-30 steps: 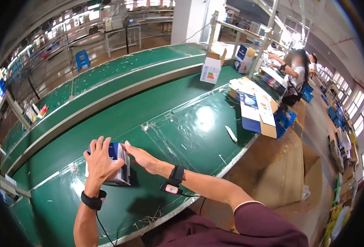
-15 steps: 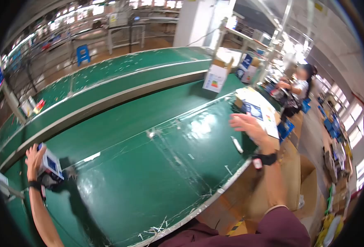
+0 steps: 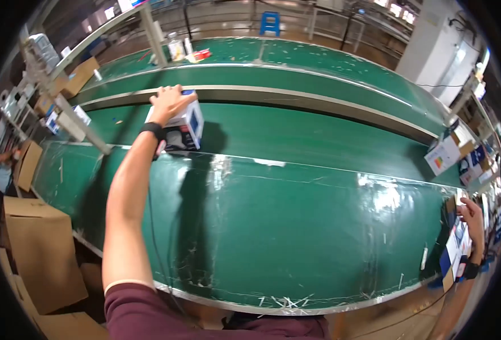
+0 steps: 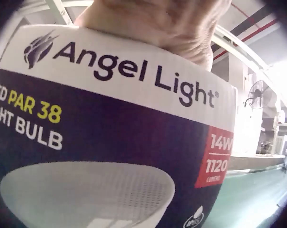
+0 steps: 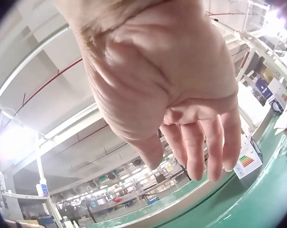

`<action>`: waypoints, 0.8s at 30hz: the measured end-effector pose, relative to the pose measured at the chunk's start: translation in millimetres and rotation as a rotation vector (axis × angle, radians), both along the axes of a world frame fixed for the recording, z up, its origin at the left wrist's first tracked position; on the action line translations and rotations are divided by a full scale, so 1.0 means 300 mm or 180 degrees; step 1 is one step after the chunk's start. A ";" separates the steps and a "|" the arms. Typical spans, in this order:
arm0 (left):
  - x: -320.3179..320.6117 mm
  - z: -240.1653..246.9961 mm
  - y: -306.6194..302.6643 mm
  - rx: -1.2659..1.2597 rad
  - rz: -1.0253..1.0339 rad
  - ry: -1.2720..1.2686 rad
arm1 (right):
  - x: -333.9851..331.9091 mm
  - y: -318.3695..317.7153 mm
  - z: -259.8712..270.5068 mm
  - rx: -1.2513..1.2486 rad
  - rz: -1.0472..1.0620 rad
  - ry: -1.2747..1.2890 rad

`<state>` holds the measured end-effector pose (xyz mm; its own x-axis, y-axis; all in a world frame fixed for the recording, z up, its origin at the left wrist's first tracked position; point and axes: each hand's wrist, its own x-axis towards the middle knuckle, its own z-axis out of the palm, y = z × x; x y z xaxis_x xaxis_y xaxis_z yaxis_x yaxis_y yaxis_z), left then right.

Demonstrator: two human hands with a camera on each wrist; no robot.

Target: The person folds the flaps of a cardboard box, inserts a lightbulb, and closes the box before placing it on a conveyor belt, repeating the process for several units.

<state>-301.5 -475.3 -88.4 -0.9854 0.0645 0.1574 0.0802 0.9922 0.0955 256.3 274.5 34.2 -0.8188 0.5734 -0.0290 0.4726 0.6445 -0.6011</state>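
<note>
My left hand (image 3: 170,105) grips a light bulb box (image 3: 195,126) from above, its fingers over the top, near the raised rail on the far side of the green table (image 3: 296,226). In the left wrist view the box front (image 4: 110,118) fills most of the picture, printed "Angel Light" and "LED PAR 38", with the heel of the hand over its top edge. Far to the right, my right hand (image 3: 473,218) hovers over flat printed cartons (image 3: 455,246). The right wrist view shows that hand (image 5: 167,85) holding nothing, its fingers loosely bent downward.
Standing printed boxes (image 3: 444,156) are at the far right. A narrow white piece (image 3: 424,258) lies near the flat cartons, and white scraps (image 3: 284,302) lie along the front edge. Brown cardboard boxes (image 3: 43,249) stand at left. Another person (image 3: 0,167) is beyond them.
The view has swung left. My left hand has carried the light bulb box away to the left and far side. My right hand has left the box and reached right to the flat cartons.
</note>
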 end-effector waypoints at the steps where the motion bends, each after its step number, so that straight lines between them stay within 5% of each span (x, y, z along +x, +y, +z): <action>1: -0.013 -0.001 -0.001 0.0090 0.0028 -0.0024 | -0.029 0.103 -0.023 0.0433 0.0228 -0.0144; 4: 0.010 0.034 0.014 0.0111 0.0051 -0.0025 | -0.102 0.289 -0.018 0.1216 0.0579 -0.0461; 5: -0.066 -0.083 -0.052 0.0122 -0.0280 0.0745 | -0.155 0.309 -0.032 0.1184 0.1058 -0.0159; 6: -0.164 -0.136 -0.090 0.0245 -0.0224 0.0720 | -0.190 0.237 0.011 0.1879 0.0963 -0.0376; 7: -0.044 0.051 0.007 -0.0119 0.0026 -0.0105 | -0.227 0.320 0.016 0.2101 0.0935 -0.1053; 8: -0.172 -0.036 -0.078 -0.0067 -0.0117 0.0025 | -0.235 0.352 -0.022 0.2225 0.0859 -0.0563; 10: -0.362 -0.164 -0.209 -0.0067 -0.0398 0.0453 | -0.306 0.355 -0.049 0.2506 0.0535 -0.0868; 12: -0.438 -0.232 -0.273 -0.0308 -0.0153 0.0479 | -0.353 0.358 -0.082 0.2452 0.0469 -0.0682; 14: -0.339 -0.118 -0.220 -0.0303 -0.0357 -0.0160 | -0.412 0.400 -0.112 0.2446 0.0270 -0.0637; 20: -0.471 -0.222 -0.372 -0.0938 -0.0665 0.0415 | -0.627 0.582 -0.203 0.3198 0.0058 -0.0108; 24: -0.504 -0.256 -0.444 -0.1230 -0.0474 0.0684 | -0.736 0.645 -0.273 0.2875 -0.0215 -0.0326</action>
<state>-452.9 -608.5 -165.3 -0.9086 0.2969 0.2937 0.2020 0.9279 -0.3132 35.5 468.0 -47.8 -0.8008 0.4600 0.3836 0.5497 0.8187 0.1658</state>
